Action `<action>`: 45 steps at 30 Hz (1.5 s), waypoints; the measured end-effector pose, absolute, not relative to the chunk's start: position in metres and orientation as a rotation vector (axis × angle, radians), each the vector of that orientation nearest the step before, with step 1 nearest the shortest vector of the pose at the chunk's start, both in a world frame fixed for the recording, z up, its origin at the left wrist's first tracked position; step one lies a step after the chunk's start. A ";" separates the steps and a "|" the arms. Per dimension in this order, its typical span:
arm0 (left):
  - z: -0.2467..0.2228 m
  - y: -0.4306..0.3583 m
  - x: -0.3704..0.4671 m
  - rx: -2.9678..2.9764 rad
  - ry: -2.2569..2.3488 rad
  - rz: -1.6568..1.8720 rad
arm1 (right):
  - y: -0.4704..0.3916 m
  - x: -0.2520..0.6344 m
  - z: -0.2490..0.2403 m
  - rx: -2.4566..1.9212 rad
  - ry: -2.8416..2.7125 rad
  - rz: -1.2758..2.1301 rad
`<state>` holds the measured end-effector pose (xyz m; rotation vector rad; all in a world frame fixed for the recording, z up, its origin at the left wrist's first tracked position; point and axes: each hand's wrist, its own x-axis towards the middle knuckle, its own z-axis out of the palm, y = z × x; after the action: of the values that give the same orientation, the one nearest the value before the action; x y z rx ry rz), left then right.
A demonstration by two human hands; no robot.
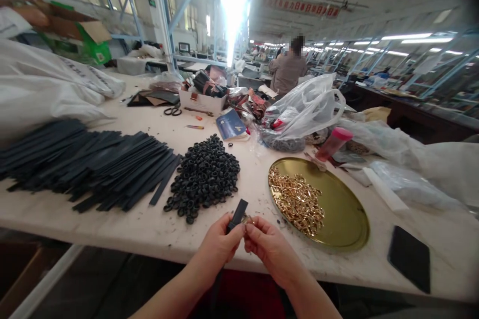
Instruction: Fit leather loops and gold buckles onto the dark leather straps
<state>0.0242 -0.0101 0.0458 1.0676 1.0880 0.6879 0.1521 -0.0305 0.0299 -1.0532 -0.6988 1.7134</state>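
My left hand (217,244) is closed round a black strap (240,210), whose squared end sticks up past the fingers while the rest hangs below the table edge. Pinched in the fingertips of my right hand (270,249) is a small gold buckle (247,219), touching or right beside the strap; the fingers partly hide it. Just beyond my left hand lies a heap of small black loops (205,174). Many more black straps (123,167) are fanned out to its left. On the right, a round gold tray (346,209) holds a pile of gold buckles (297,202).
A dark phone (409,258) lies at the front right. Behind the heaps are scissors (172,110), a blue booklet (232,124), a white box (202,101), a clear plastic bag (303,109) and a pink-capped jar (334,143). A person (288,70) is farther back.
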 end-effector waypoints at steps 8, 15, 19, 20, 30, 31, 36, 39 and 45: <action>0.045 -0.025 -0.005 1.323 1.090 0.551 | -0.043 0.150 0.025 -1.212 -1.133 1.307; 0.043 -0.040 -0.024 1.769 1.165 0.528 | -0.051 0.129 0.034 -1.033 -0.436 1.626; 0.049 -0.040 -0.022 1.768 1.121 0.505 | -0.060 0.115 0.023 -1.055 -0.478 1.649; 0.050 -0.040 -0.021 1.714 1.111 0.497 | -0.062 0.113 0.021 -1.102 -0.560 1.577; 0.035 -0.030 -0.019 1.203 1.010 0.460 | -0.055 0.116 0.016 -1.328 -0.868 1.383; 0.034 -0.029 -0.018 1.176 1.021 0.466 | -0.053 0.116 0.015 -1.335 -0.861 1.382; 0.027 -0.023 -0.011 1.112 1.102 0.465 | -0.049 0.121 0.006 -1.479 -1.212 0.992; 0.024 -0.021 -0.010 1.183 1.197 0.490 | -0.049 0.125 0.002 -1.399 -1.461 0.765; 0.024 -0.017 -0.017 1.275 1.138 0.382 | -0.042 0.127 -0.007 -1.502 -1.180 1.216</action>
<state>-0.0173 -0.0174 0.0237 1.2749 1.1380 0.3819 0.1273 -0.0422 -0.0065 -1.5016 -1.1798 1.2161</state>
